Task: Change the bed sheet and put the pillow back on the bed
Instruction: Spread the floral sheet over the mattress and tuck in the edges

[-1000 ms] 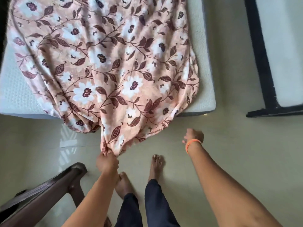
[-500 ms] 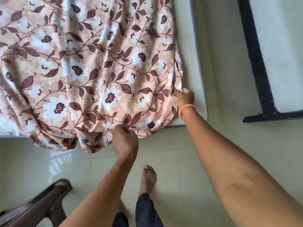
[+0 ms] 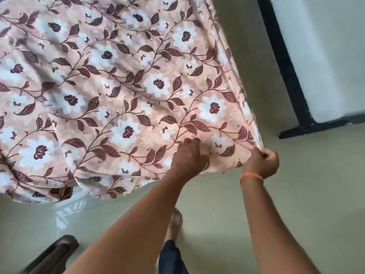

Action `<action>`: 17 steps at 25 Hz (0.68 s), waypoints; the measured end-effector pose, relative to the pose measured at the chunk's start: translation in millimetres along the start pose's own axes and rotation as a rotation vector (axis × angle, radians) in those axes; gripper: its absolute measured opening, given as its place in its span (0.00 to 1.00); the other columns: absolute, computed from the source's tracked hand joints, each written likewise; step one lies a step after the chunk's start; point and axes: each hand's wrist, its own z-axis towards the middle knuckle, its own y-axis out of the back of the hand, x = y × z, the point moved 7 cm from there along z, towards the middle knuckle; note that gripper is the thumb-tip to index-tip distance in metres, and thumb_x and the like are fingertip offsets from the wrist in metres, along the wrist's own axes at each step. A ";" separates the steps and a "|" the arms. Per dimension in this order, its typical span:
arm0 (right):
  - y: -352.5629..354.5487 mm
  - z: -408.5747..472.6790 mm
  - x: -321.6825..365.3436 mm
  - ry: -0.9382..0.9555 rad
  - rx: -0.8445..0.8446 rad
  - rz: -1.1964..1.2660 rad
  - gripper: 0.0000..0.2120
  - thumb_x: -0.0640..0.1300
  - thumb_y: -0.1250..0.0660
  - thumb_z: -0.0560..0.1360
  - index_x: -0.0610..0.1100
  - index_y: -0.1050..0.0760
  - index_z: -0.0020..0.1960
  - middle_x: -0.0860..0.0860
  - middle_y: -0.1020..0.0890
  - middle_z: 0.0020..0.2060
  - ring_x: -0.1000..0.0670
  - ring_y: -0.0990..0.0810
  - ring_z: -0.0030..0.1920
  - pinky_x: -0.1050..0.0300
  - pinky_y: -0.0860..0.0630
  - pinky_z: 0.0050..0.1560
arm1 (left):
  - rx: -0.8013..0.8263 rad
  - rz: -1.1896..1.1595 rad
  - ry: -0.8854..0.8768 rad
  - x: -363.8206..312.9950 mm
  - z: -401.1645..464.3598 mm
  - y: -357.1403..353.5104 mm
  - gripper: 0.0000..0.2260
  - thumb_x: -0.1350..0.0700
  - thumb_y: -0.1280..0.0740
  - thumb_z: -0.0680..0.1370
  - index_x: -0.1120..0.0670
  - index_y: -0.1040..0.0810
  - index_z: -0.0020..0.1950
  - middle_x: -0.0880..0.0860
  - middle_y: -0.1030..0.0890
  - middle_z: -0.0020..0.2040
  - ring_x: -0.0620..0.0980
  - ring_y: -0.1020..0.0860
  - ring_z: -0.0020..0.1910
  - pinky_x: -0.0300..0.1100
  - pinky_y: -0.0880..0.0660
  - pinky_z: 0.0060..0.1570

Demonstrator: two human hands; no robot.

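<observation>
Hands (image 3: 262, 163) seemingly pinching sheet (image 3: 122, 86) edge

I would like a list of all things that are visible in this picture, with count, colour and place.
bed sheet: one, peach with white flowers and maroon leaves, spread across the upper left, hanging over the near edge.
floor: one, pale green tiles, lower and right areas.
black frame: one, black, upper right, bordering a white surface.
dark chair: one, dark brown, bottom left corner, partly visible.
wristband: one, orange, on the right wrist.
left hand: one, gripping the sheet at its near edge.
right hand: one, pinching the sheet's corner.
foot: one, bare, on the floor.
</observation>
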 end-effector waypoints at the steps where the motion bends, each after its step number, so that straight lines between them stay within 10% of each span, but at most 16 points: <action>1: -8.5 21.3 -11.8 -0.130 0.003 -0.068 0.11 0.36 0.31 0.71 0.32 0.22 0.51 0.38 0.18 0.48 0.40 0.20 0.47 0.52 0.27 0.47 | -0.025 0.027 0.020 6.7 -0.2 1.9 0.23 0.50 0.34 0.74 0.59 0.27 0.66 0.63 0.24 0.60 0.63 0.24 0.58 0.54 0.24 0.57; 4: -41.9 31.4 -32.7 -0.279 0.239 -0.406 0.22 0.49 0.29 0.74 0.34 0.24 0.59 0.37 0.21 0.59 0.38 0.21 0.59 0.48 0.25 0.53 | -0.103 0.120 0.093 32.3 -2.9 16.6 0.22 0.56 0.34 0.77 0.58 0.30 0.70 0.62 0.27 0.65 0.61 0.26 0.62 0.55 0.27 0.63; 11: -107.6 -88.0 14.7 0.347 0.563 -0.559 0.18 0.40 0.33 0.70 0.41 0.25 0.59 0.40 0.24 0.58 0.38 0.24 0.57 0.45 0.25 0.53 | -0.014 0.135 0.188 87.7 3.5 36.6 0.16 0.57 0.34 0.75 0.58 0.25 0.62 0.61 0.23 0.58 0.63 0.24 0.58 0.52 0.26 0.56; 17: -124.0 -241.3 22.5 0.498 1.110 -0.686 0.11 0.46 0.35 0.74 0.47 0.22 0.56 0.47 0.20 0.56 0.42 0.22 0.57 0.47 0.25 0.57 | -0.095 0.118 0.349 178.9 -69.9 96.4 0.21 0.55 0.32 0.76 0.62 0.27 0.66 0.66 0.24 0.62 0.66 0.25 0.62 0.55 0.27 0.61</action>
